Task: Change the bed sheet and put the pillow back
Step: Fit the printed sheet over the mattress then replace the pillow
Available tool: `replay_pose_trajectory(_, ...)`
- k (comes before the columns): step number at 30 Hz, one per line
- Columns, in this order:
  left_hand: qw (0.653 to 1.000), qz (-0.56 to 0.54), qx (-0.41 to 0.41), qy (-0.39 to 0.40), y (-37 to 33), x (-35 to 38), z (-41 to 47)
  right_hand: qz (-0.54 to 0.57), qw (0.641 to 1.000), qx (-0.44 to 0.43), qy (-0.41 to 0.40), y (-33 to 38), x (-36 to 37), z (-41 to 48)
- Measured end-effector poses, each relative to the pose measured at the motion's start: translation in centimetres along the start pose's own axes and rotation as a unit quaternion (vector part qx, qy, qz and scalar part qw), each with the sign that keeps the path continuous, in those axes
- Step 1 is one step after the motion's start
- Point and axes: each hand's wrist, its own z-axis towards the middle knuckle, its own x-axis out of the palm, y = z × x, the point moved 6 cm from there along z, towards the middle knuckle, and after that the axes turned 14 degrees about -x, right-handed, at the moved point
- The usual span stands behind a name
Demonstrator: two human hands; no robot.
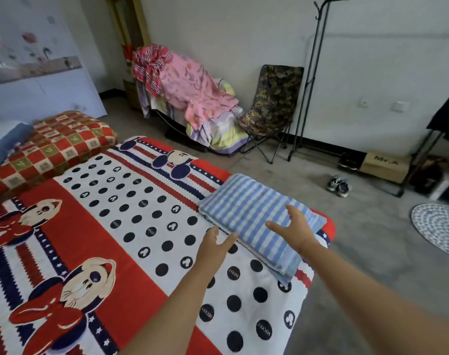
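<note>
A camouflage-print folding chair [274,103] stands against the white wall between a heap of pink and plaid fabrics [190,90] and a black clothes rack [310,80]. On the concrete floor are a cardboard box [386,165], a pair of sneakers [338,186] and a round rug [438,228].

Sheet [141,226]: a red ground is recorded, with a white panel of black dots, navy star-strewn stripes and cartoon mice. Pillow [256,219] is striped in pale blue and white. Blanket [54,147] is checked in red, olive and white. Pile [190,85] is covered in pink floral cloth, and red plaid is seen at its top. Chair [274,103] is printed with yellow-green leaves on dark fabric. Rug [438,226] is speckled blue and white. Rack [313,73] is noted as black, box [387,165] as tan.
</note>
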Motion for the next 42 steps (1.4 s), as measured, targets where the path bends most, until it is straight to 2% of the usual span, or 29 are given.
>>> replay_pose_trajectory(6,0.999,-0.032,-0.025,-0.021,-4.5,5.6,5.6,-0.027,0.999,-0.015,0.026,-4.0,-4.6,7.8)
replay_pose_trajectory(14,0.994,-0.06,-0.062,-0.065,-7.1,12.5,12.6,-0.058,0.995,-0.018,0.075,-9.5,-8.8,18.6)
replay_pose_trajectory(27,0.978,-0.081,-0.153,-0.118,-6.2,15.0,24.5,-0.076,0.983,0.007,0.166,-16.2,-4.5,31.6)
replay_pose_trajectory(30,0.968,-0.071,-0.198,-0.134,-4.6,15.3,25.9,-0.072,0.979,0.035,0.188,-18.6,-3.2,33.6)
replay_pose_trajectory(35,0.945,-0.116,-0.261,-0.162,-1.5,16.2,27.0,-0.072,0.965,0.052,0.247,-24.6,-0.2,35.7)
replay_pose_trajectory(39,0.909,-0.166,-0.325,-0.202,1.1,17.0,28.3,-0.037,0.953,0.046,0.296,-28.9,2.3,38.0)
replay_pose_trajectory(42,0.888,-0.225,-0.346,-0.2,3.8,18.3,29.7,-0.039,0.943,0.071,0.323,-31.9,4.0,39.6)
